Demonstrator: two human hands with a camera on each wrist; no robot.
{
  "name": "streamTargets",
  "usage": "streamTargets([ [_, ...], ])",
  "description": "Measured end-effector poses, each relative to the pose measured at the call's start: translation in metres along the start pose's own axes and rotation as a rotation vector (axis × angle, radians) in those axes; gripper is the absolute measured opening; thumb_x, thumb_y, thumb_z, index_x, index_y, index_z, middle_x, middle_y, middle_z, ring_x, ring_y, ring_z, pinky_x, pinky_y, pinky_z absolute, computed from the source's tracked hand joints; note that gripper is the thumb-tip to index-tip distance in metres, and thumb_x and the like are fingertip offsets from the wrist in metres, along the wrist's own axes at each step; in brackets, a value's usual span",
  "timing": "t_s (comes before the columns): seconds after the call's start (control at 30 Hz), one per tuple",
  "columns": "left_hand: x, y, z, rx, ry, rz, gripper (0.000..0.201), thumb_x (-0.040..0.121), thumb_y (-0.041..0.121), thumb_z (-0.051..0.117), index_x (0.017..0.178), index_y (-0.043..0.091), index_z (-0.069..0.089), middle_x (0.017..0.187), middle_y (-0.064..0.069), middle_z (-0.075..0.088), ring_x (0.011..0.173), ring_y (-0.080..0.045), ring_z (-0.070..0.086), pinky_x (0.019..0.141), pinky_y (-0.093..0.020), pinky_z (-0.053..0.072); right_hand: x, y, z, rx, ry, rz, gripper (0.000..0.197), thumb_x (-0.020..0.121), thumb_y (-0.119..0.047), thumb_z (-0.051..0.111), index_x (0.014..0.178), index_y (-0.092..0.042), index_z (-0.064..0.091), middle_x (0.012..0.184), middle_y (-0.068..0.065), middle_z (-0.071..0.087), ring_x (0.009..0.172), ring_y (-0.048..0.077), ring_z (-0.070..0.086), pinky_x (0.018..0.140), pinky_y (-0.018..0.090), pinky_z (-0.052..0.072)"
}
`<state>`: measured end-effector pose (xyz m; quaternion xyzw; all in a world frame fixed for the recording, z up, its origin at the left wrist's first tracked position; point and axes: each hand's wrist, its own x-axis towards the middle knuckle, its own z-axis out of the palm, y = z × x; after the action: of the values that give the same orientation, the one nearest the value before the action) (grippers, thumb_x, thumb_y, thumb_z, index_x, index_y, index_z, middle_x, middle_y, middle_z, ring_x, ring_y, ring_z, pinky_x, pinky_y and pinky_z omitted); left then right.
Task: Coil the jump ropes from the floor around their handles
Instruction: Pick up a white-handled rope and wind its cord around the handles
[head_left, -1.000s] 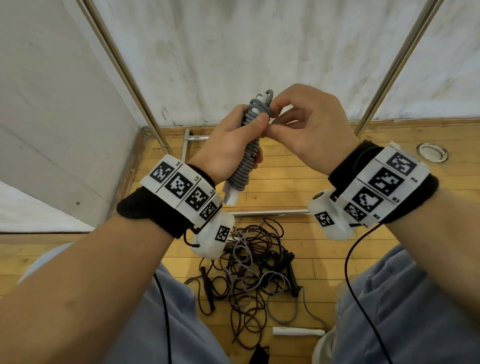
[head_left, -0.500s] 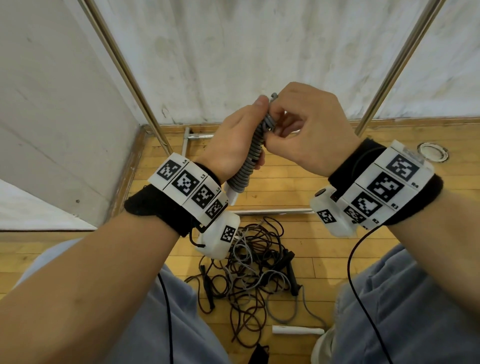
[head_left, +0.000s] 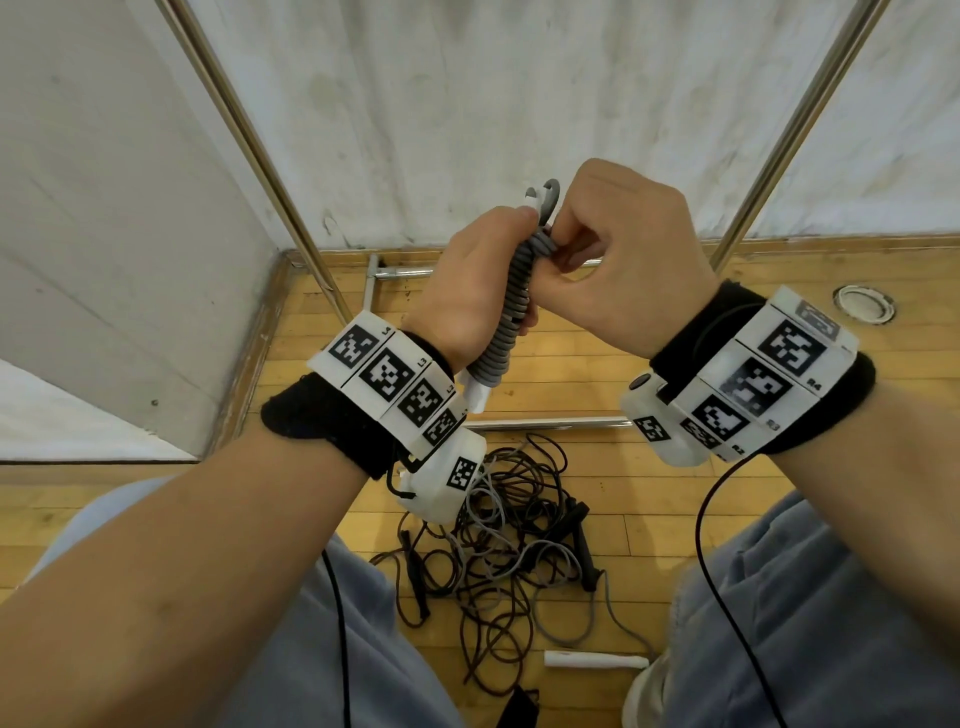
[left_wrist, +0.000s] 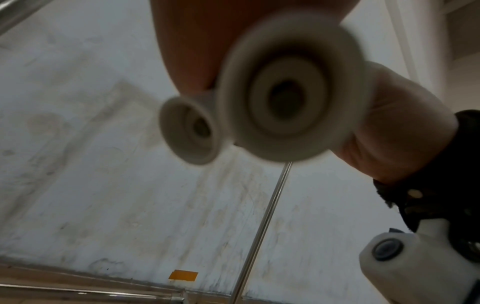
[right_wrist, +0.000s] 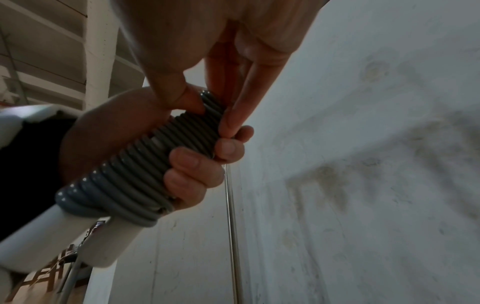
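The left hand (head_left: 470, 291) is wrapped around a pair of white plastic jump-rope handles (right_wrist: 64, 236) bound side by side in tight turns of grey rubbery cord (right_wrist: 155, 164), fingers curled over the coil. The right hand (head_left: 618, 260) pinches the top turns of that cord between thumb and fingertip (right_wrist: 233, 121), right at the upper end of the bundle. The bundle is held up at chest height, tilted, its bare white ends poking out below the left palm. A short grey loop sticks up above the knuckles. Down on the wooden plank floor (head_left: 675, 519), between the person's knees, a tangle of dark and grey loose ropes (head_left: 509, 561) lies in a heap, and a lone white handle (head_left: 595, 661) rests beside it.
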<state>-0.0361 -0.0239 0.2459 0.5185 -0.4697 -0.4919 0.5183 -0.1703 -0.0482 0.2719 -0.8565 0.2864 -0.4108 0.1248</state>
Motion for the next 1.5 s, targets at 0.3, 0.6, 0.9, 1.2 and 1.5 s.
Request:
streamTargets([
  [0.3, -0.006, 0.006, 0.002, 0.028, 0.037, 0.055, 0.035, 0.080, 0.041, 0.040, 0.079, 0.009, 0.051, 0.051, -0.010, 0.051, 0.044, -0.024, 0.049, 0.049, -0.032, 0.042, -0.002, 0.004, 0.006, -0.021, 0.146, 0.020, 0.012, 0.073, -0.006, 0.064, 0.066, 0.002, 0.059, 0.068, 0.013, 0.055, 0.057, 0.023, 0.053, 0.054, 0.034, 0.048],
  [0.6, -0.012, 0.011, -0.001, 0.238, 0.152, 0.258, 0.017, 0.084, 0.033, 0.040, 0.099, 0.030, 0.046, 0.077, 0.001, 0.051, 0.061, -0.016, 0.049, 0.055, -0.033, 0.045, 0.003, 0.007, 0.001, 0.617, -0.012, 0.463, 0.006, 0.083, -0.010, 0.067, 0.085, -0.007, 0.072, 0.075, 0.003, 0.068, 0.068, 0.018, 0.067, 0.069, 0.027, 0.056],
  [0.9, -0.014, 0.004, 0.002, 0.440, 0.193, 0.384, 0.020, 0.079, 0.046, 0.043, 0.090, 0.029, 0.041, 0.058, 0.011, 0.050, 0.049, -0.004, 0.045, 0.049, -0.024, 0.036, 0.007, 0.010, 0.002, 0.777, 0.002, 0.760, 0.017, 0.081, -0.003, 0.058, 0.064, -0.004, 0.061, 0.049, 0.000, 0.055, 0.043, 0.017, 0.055, 0.046, 0.024, 0.044],
  [1.2, -0.014, 0.006, 0.012, 0.199, 0.168, 0.213, 0.015, 0.078, 0.032, 0.047, 0.085, 0.021, 0.039, 0.064, -0.005, 0.052, 0.046, -0.020, 0.048, 0.043, -0.030, 0.040, 0.013, 0.027, 0.012, 1.012, -0.047, 0.965, 0.015, 0.088, -0.009, 0.048, 0.078, -0.003, 0.057, 0.060, 0.005, 0.052, 0.046, 0.015, 0.055, 0.047, 0.023, 0.046],
  [1.5, -0.006, 0.005, -0.004, 0.379, 0.160, 0.115, 0.020, 0.083, 0.037, 0.053, 0.085, 0.024, 0.038, 0.069, 0.002, 0.051, 0.056, -0.015, 0.048, 0.054, -0.033, 0.042, 0.000, 0.017, 0.039, 1.059, -0.060, 1.006, 0.020, 0.092, -0.012, 0.041, 0.094, 0.000, 0.057, 0.059, 0.004, 0.058, 0.049, 0.017, 0.058, 0.047, 0.024, 0.047],
])
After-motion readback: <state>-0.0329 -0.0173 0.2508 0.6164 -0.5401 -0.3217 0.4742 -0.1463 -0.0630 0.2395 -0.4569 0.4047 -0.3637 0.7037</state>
